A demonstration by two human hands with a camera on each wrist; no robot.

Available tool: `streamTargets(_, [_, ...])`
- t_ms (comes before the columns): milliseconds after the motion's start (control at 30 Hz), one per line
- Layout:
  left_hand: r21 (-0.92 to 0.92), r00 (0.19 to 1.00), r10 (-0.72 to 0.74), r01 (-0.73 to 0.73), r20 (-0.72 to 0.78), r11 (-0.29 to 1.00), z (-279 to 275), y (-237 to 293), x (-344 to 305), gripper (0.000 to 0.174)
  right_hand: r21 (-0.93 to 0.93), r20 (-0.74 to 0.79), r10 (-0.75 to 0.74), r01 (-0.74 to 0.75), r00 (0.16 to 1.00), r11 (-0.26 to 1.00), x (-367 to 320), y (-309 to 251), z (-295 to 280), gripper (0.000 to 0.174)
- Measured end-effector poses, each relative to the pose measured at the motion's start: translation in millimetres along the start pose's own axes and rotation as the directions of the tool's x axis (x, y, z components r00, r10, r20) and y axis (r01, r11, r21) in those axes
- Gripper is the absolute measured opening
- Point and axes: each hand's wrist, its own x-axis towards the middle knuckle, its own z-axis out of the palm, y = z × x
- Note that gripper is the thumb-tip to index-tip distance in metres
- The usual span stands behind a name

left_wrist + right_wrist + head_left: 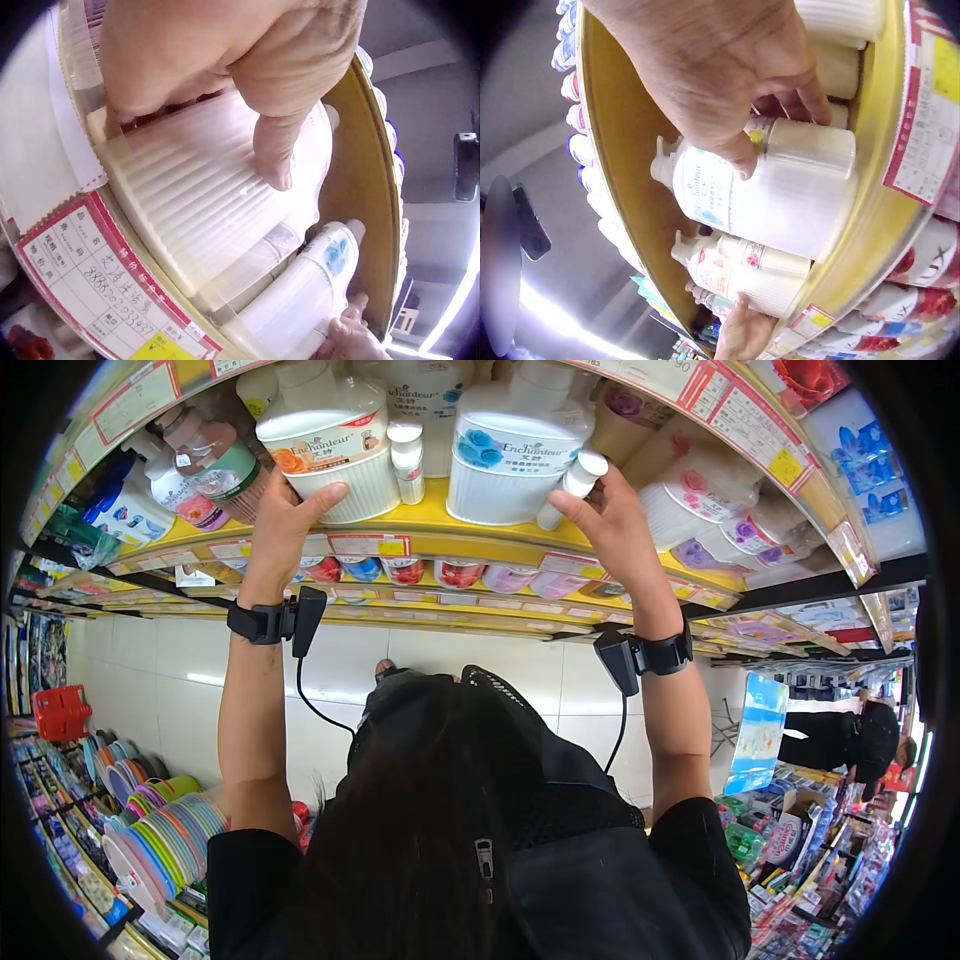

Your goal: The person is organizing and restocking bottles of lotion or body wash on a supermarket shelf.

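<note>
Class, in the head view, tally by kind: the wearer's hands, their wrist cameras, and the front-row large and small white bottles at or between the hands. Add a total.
Hands: 2 (left hand, right hand)
Wrist cameras: 2 (left camera, right camera)
Large bottles: 2 (orange-flowered bottle, blue-flowered bottle)
Small bottles: 2 (left small bottle, right small bottle)
Total: 8

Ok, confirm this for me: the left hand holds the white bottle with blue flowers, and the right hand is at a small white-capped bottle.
The flower colour is wrong: the left hand holds the white bottle with orange flowers, as the head view shows. The right hand is indeed at a small white-capped bottle.
</note>
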Motion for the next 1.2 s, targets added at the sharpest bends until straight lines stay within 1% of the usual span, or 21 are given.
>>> streamTargets(67, [-0.028, 1.0, 0.007, -0.007, 0.028, 1.0, -2, -2, 1, 0.062, -0.03, -0.009, -0.021, 0.02, 1.0, 0.999, -1, -2, 0, 0.051])
streamTargets(200, [0.003, 0.999, -0.012, 0.012, 0.047, 1.0, -3, -2, 3, 0.061, -0.013, -0.013, -0.03, 0.03, 0.999, 0.999, -1, -2, 0, 0.051])
streamTargets(300, [0.007, 0.999, 0.013, -0.013, 0.047, 1.0, -3, 0, 2, 0.06, 0.023, -0.008, -0.02, 0.02, 1.0, 1.0, -3, -2, 0, 0.051])
streamTargets(400, [0.017, 0.998, -0.014, 0.012, 0.068, 1.0, -2, 2, 2, 0.06, -0.013, -0.014, 0.003, -0.004, 1.0, 1.0, -5, -1, -1, 0.051])
streamTargets(467, [0.026, 0.999, -0.008, 0.006, 0.053, 1.0, -2, 2, 3, 0.06, 0.021, -0.017, -0.005, 0.005, 1.0, 1.0, -4, -2, 1, 0.05])
streamTargets(600, [0.008, 0.999, -0.004, 0.004, 0.048, 1.0, -1, 3, 2, 0.06, 0.015, -0.015, -0.008, 0.008, 1.0, 1.0, -4, 0, 0, 0.05])
streamTargets(700, [0.036, 0.999, 0.007, -0.009, 0.048, 0.999, -1, 4, 2, 0.06, 0.031, -0.025, -0.015, 0.015, 1.0, 0.999, -5, -1, 0, 0.05])
streamTargets(767, [0.057, 0.996, -0.027, 0.022, 0.086, 0.998, -3, 0, 2, 0.065, 0.066, -0.033, -0.003, 0.006, 0.999, 0.998, -6, -3, 1, 0.05])
streamTargets(800, [0.058, 0.996, -0.024, 0.019, 0.084, 0.998, -3, -1, 2, 0.065, 0.067, -0.033, -0.006, 0.009, 0.999, 0.998, -6, -2, 0, 0.05])
streamTargets(867, [0.031, 0.999, 0.017, -0.019, 0.037, 0.999, -1, -3, -1, 0.057, 0.073, -0.027, 0.002, 0.0, 1.0, 0.997, -6, 1, -1, 0.05])
streamTargets(1000, [0.058, 0.999, 0.04, -0.041, 0.01, 0.997, -2, -5, -9, 0.055, 0.057, -0.042, 0.016, -0.014, 0.999, 0.998, -8, 0, -3, 0.05])
streamTargets(1067, [-0.073, 0.997, 0.079, -0.08, -0.011, 0.994, -1, -4, -11, 0.054, 0.037, -0.028, 0.006, -0.005, 1.0, 0.999, -8, -1, -4, 0.05])
streamTargets(1100, [-0.072, 0.997, 0.08, -0.08, -0.008, 0.994, -1, -4, -11, 0.054, 0.038, -0.032, 0.006, -0.005, 0.999, 0.999, -8, 0, -4, 0.05])
streamTargets(1167, [-0.122, 0.984, 0.173, -0.177, -0.044, 0.977, -1, -4, -11, 0.052, 0.06, -0.046, 0.005, -0.002, 0.999, 0.998, -7, 0, -3, 0.05])
streamTargets(1200, [-0.119, 0.984, 0.174, -0.178, -0.044, 0.977, -1, -1, -13, 0.052, 0.063, -0.047, 0.004, -0.001, 0.999, 0.998, -8, 0, -1, 0.05])
